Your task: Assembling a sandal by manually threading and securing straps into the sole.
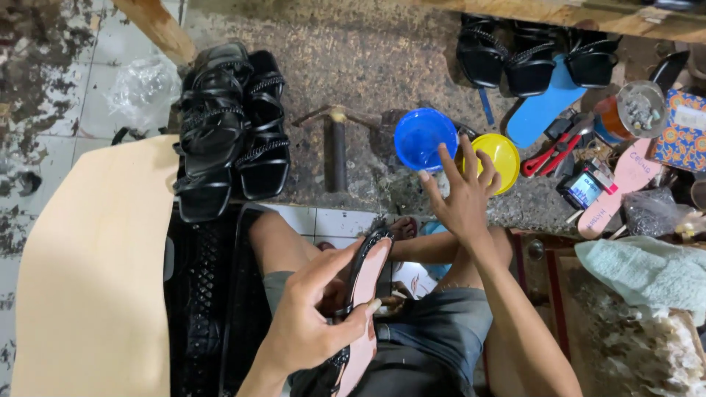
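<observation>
Left hand [309, 323] grips a black strappy sandal with a pinkish-tan sole [365, 294] over the lap, fingers clamped on its edge, sole turned up toward the camera, presumably so that face stays exposed and steady. Right hand [463, 195] is released, fingers spread, holding nothing, hovering over the gap between a round blue plastic bowl [421, 137] and a round yellow plastic lid or dish [504, 154]; both sit on the speckled worktop [353, 59] within arm's reach. Bowl contents: cannot tell, interior reads plain blue. Yellow one looks bare. Stacked black sandals [228, 125] line up at left, more pairs [529, 55] at top right, off the working zone. Red-handled cutter [555, 151] lies right of the yellow dish.
</observation>
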